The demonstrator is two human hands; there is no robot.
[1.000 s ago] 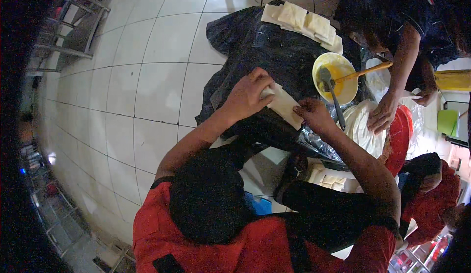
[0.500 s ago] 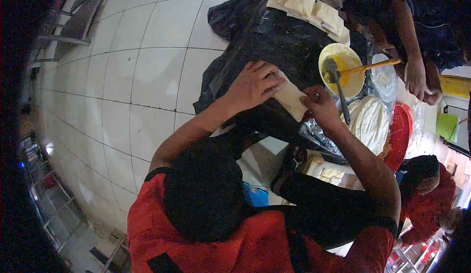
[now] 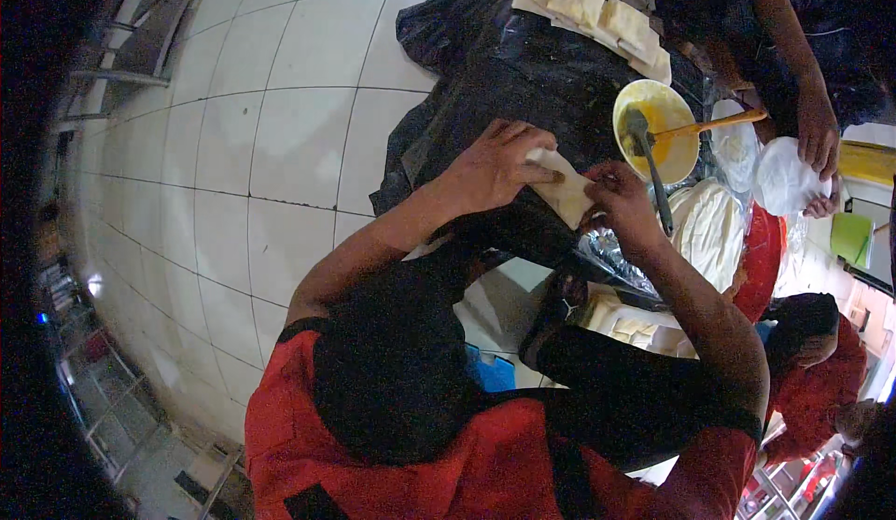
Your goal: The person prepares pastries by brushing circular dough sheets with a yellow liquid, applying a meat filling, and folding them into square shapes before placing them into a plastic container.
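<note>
Left hand [image 3: 509,165] grips left end of pastry [image 3: 566,195], right hand [image 3: 627,204] pinches right end, probably keeping it flat over black sheet [image 3: 523,81]. Bowl [image 3: 686,161] near sheet's right edge, presumably for reach.

We see black plastic [image 3: 485,119] spread out in creases, its left edge spilling onto the white-tiled floor [image 3: 299,147]; whether a bench stands beneath, we cannot tell. Along its far edge we have overlapping pale squares [image 3: 597,18]. Toward its right edge sits a bowl [image 3: 686,158], and nearer us, at the near right corner, a heap of round wrappers [image 3: 707,235] just beside crinkled clear film [image 3: 611,260].
</note>
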